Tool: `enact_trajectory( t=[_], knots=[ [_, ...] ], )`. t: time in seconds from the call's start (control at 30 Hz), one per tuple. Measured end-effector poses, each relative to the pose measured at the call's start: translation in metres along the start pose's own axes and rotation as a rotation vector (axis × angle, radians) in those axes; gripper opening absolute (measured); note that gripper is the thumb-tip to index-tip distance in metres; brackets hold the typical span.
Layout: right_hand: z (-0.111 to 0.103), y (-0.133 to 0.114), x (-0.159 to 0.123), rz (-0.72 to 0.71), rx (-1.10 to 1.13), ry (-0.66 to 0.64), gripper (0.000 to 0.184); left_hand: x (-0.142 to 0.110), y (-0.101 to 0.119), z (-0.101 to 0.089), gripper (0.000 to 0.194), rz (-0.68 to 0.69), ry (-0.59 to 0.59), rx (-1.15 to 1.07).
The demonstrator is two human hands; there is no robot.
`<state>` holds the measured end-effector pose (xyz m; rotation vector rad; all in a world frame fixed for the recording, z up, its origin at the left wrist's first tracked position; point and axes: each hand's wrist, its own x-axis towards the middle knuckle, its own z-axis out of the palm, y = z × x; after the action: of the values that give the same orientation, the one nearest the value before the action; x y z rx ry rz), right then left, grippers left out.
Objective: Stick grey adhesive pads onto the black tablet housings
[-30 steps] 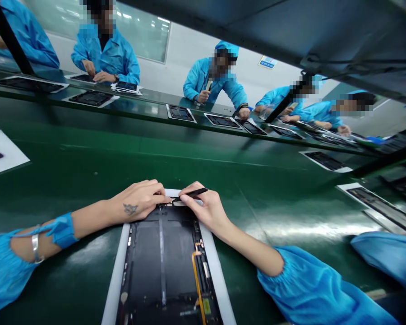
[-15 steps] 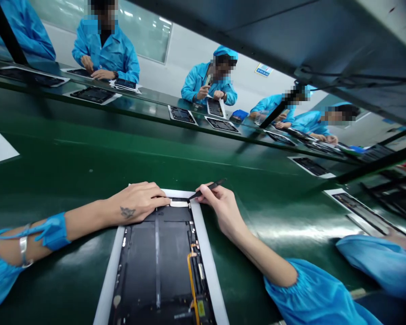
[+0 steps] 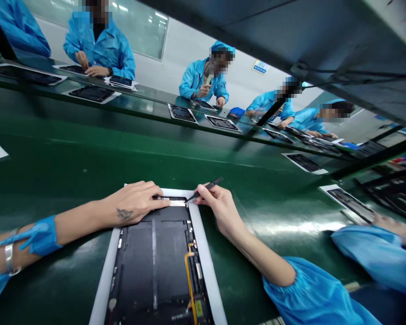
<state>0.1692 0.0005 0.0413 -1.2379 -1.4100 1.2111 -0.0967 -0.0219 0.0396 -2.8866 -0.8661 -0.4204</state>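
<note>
An opened tablet [image 3: 159, 266] with black internals and an orange flex cable lies on a white sheet [image 3: 208, 253] on the green belt in front of me. My left hand [image 3: 133, 203] rests flat on the tablet's far left corner, its fingertips pressing a small pale strip [image 3: 177, 203] at the top edge. My right hand [image 3: 218, 205] pinches a thin black stylus tool [image 3: 205, 187] whose tip touches the tablet's far right corner beside that strip.
The green conveyor belt [image 3: 88, 158] stretches left and right. Several other opened tablets [image 3: 181, 113] lie on the far bench, where people in blue coats work. More tablets [image 3: 350, 201] lie at right, next to a neighbour's blue sleeve [image 3: 375, 255].
My right hand has drawn the stylus from the middle of the top edge out to the right corner. The left hand has stayed on the pale strip. The view has drifted slightly.
</note>
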Motion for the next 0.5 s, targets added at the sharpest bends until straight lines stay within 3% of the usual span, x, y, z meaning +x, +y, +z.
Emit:
enact_trajectory(
  t=[0.33, 0.5],
  knots=[
    [-0.0009, 0.0081, 0.0054, -0.098, -0.09, -0.032, 0.045, -0.0001, -0.0014, -0.0002, 0.04, 0.011, -0.005, 0.014],
    [0.001, 0.0094, 0.0085, -0.076, -0.059, -0.024, 0.05, -0.0025, -0.0046, 0.0053, 0.044, 0.007, -0.019, 0.05]
  ],
)
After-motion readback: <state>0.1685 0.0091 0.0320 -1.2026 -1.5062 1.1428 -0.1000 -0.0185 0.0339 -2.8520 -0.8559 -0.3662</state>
